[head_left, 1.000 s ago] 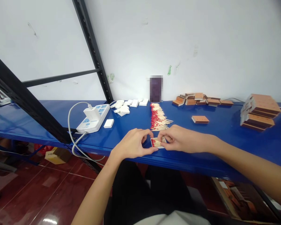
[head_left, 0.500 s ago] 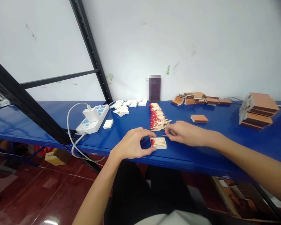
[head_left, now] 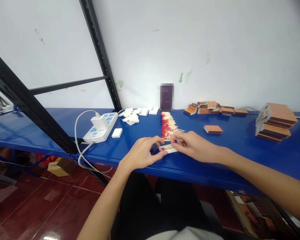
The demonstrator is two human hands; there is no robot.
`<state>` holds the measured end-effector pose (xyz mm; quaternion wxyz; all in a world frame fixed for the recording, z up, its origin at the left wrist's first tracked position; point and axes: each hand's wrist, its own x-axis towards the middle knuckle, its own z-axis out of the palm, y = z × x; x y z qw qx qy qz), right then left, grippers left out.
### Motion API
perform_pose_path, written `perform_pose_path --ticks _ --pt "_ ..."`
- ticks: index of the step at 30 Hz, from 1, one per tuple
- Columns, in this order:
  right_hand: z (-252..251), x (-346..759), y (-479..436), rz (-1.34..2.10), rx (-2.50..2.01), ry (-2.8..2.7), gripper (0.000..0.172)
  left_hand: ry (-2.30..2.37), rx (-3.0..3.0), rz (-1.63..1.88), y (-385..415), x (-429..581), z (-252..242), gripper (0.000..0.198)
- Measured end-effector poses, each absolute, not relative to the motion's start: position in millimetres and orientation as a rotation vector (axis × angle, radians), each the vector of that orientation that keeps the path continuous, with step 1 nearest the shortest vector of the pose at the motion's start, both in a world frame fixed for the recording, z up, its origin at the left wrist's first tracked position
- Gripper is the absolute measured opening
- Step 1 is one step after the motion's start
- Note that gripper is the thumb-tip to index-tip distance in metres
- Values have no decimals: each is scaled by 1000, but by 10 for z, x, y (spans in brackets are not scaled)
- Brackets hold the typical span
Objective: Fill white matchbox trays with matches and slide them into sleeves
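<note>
A small white matchbox tray (head_left: 170, 150) with red-headed matches in it is near the front edge of the blue shelf, tilted slightly. My left hand (head_left: 143, 152) grips its left end between thumb and fingers. At the right end, the bent fingers of my right hand (head_left: 190, 145) are closed on the tray and cover part of the matches. Whether a single match is also between those fingers is hidden. Just behind the tray lies a long heap of loose matches (head_left: 167, 126), heads mostly to the left.
White trays (head_left: 131, 118) and a single tray (head_left: 117, 133) lie left, beside a power strip (head_left: 100, 133) with cables. Orange matchboxes (head_left: 212, 107) are piled at the back right, one box (head_left: 213, 129) lies nearer, and a stack (head_left: 277, 116) stands far right. A black post (head_left: 100, 46) rises left.
My right hand has moved left, from beside the tray with a match in its fingers, onto the tray's right end. The tray has shifted slightly toward the match heap and tilted.
</note>
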<state>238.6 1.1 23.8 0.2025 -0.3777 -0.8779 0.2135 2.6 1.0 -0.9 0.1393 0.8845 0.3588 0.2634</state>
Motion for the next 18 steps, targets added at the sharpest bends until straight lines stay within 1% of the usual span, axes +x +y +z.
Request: perform_pose_path --ticks 2,5,10,14,18 --pt "238 2414 19 557 -1030 -2407 20 1036 2569 762 12 19 -9 23" --pt "234 2447 33 477 -1007 -2415 20 963 2610 772 15 6 -6 28" --pt "187 2455 49 278 -984 -2471 16 906 2626 774 18 -6 2 34" --pt "144 2456 69 265 -944 -2511 23 907 2626 775 18 -4 -5 33" --pt "125 2452 88 295 -969 -2533 19 893 2612 782 18 -3 -4 30"
